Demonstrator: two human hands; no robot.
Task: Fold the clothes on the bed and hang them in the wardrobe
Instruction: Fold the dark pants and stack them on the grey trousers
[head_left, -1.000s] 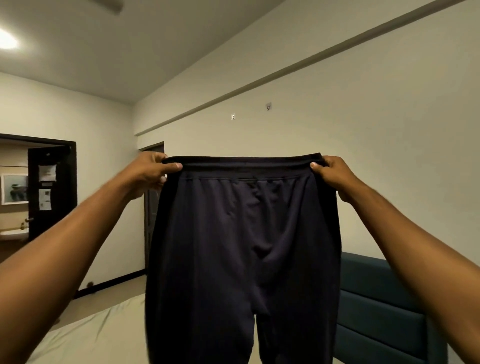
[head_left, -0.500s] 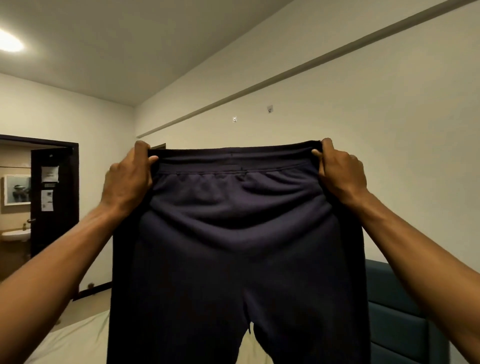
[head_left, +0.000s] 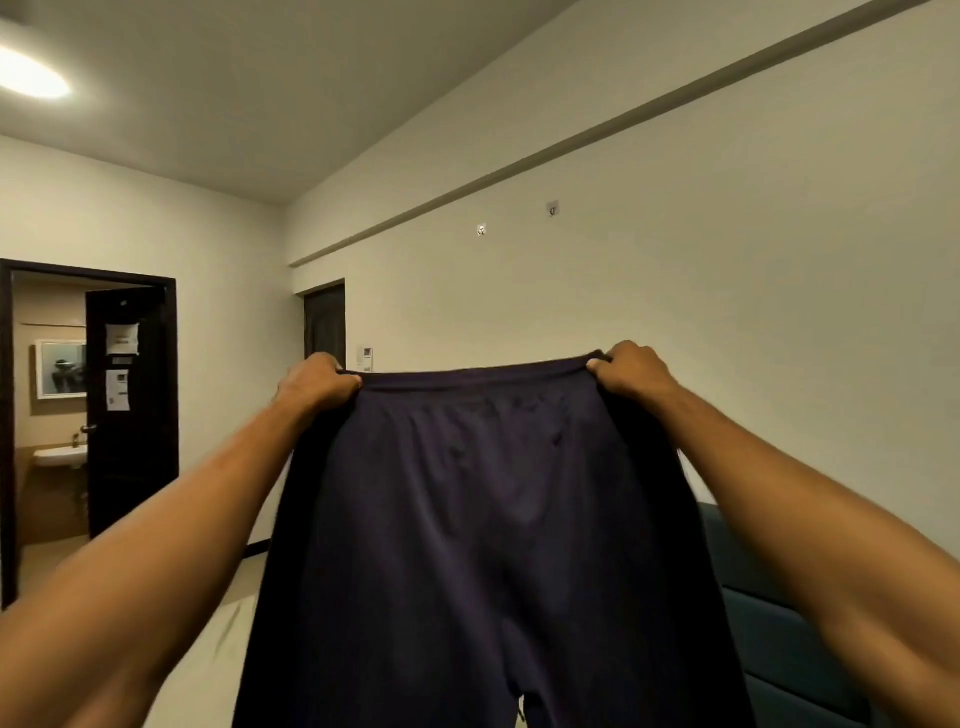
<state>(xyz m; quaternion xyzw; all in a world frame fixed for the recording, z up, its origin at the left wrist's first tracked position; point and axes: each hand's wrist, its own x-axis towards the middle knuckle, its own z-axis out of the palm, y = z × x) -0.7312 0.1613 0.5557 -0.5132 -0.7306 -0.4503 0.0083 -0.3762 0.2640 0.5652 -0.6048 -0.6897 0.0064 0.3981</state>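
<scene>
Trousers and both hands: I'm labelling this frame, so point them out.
trousers (head_left: 483, 519), head view, middle of the seat fabric
left hand (head_left: 317, 382), head view, back of the hand
right hand (head_left: 631, 369), head view, knuckles

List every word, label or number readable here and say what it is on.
No text can be read.
Two paper notices on the dark open door: print too small and blurred.
Wall panel beside the far doorway: too small.
Dark trousers, held by left hand and right hand: no visible label.
</scene>
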